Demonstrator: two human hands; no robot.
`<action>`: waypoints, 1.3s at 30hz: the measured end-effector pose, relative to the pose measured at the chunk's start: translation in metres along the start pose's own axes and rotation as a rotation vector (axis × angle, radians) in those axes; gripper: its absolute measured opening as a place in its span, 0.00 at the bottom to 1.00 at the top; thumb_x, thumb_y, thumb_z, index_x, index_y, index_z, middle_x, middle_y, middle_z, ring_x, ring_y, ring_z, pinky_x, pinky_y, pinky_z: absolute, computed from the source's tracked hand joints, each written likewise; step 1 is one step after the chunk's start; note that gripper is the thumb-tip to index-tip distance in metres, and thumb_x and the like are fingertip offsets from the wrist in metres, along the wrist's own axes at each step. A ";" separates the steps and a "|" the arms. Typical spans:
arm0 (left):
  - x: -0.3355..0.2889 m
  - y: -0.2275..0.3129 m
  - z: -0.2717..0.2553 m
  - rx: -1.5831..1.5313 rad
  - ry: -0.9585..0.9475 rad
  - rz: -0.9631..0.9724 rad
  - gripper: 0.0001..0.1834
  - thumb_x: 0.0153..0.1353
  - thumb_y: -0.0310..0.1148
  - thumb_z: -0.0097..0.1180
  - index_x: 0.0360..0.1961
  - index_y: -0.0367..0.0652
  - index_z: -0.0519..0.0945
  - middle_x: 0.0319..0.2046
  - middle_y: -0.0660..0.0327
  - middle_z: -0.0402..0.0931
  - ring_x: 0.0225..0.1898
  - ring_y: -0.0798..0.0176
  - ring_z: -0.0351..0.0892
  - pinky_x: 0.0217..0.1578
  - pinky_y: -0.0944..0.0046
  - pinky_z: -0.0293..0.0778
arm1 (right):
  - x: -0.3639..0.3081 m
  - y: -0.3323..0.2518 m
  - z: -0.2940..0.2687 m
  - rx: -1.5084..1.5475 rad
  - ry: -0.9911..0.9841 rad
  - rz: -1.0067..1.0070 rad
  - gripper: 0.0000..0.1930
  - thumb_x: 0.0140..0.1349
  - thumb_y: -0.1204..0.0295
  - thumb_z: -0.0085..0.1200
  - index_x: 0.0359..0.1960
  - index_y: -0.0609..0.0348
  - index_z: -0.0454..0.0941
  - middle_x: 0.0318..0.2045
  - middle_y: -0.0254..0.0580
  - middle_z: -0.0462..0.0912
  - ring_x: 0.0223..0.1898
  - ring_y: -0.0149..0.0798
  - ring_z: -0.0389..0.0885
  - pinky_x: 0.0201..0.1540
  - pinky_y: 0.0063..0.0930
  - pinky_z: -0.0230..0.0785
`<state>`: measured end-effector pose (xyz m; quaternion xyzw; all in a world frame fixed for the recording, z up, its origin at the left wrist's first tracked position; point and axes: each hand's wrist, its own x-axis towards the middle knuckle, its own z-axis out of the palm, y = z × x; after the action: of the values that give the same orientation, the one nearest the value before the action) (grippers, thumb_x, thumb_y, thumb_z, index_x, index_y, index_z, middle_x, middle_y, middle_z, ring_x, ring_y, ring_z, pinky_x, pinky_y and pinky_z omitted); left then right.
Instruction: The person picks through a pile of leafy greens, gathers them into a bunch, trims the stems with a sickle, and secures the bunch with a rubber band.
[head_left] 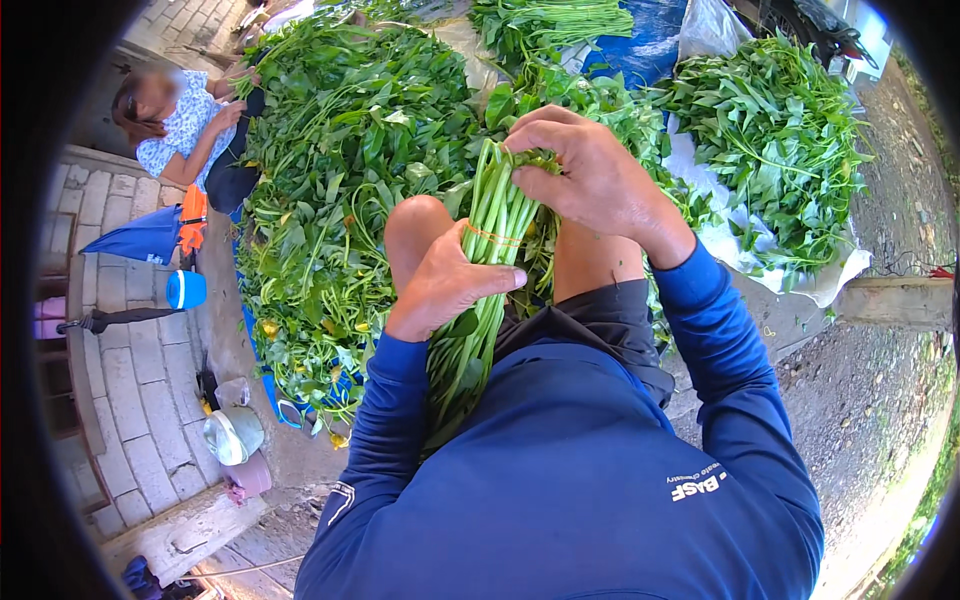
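A bundle of long leafy green stems [490, 215] stands between my knees, cut ends up, with its leaves hanging down against my lap. An orange rubber band [493, 238] circles the stems below their tops. My left hand [445, 283] is wrapped round the bundle near the band, thumb across the front. At the top right of the bundle, my right hand [592, 172] is closed with thumb and fingertips pinching at the stem ends. A few small leaves show by those fingers; exactly which stems they grip is partly hidden.
A large heap of leafy greens [340, 150] lies ahead and left; another pile [770, 150] rests on white sheeting at right. Bundled stems [550, 25] lie on a blue tarp [645, 45]. Another person [185, 125] sits far left. A bucket [233, 436] stands lower left.
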<state>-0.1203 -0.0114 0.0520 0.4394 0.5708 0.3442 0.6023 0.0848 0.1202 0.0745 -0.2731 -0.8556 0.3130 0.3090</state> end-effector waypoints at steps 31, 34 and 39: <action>-0.005 -0.006 -0.053 -0.226 -0.428 0.093 0.44 0.51 0.57 0.76 0.59 0.34 0.77 0.43 0.53 0.82 0.46 0.57 0.84 0.51 0.58 0.80 | 0.008 -0.059 0.079 1.546 0.122 0.297 0.22 0.57 0.73 0.73 0.52 0.65 0.81 0.41 0.45 0.89 0.42 0.37 0.88 0.47 0.33 0.82; -0.035 0.027 -0.059 0.035 -0.144 0.188 0.55 0.54 0.65 0.75 0.70 0.33 0.69 0.53 0.56 0.81 0.57 0.64 0.79 0.59 0.61 0.74 | 0.021 -0.065 0.074 1.498 0.153 0.261 0.22 0.56 0.74 0.71 0.53 0.65 0.80 0.42 0.47 0.88 0.41 0.40 0.89 0.47 0.37 0.84; -0.069 0.068 -0.034 0.115 0.256 0.414 0.39 0.57 0.48 0.76 0.62 0.35 0.75 0.50 0.59 0.82 0.51 0.65 0.83 0.54 0.62 0.79 | 0.079 -0.122 0.064 1.049 0.226 0.007 0.13 0.57 0.74 0.71 0.41 0.63 0.82 0.33 0.37 0.86 0.36 0.32 0.86 0.42 0.29 0.78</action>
<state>-0.1560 -0.0442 0.1428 0.5334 0.5589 0.4799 0.4157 -0.0450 0.0688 0.1497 -0.1170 -0.5446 0.6683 0.4930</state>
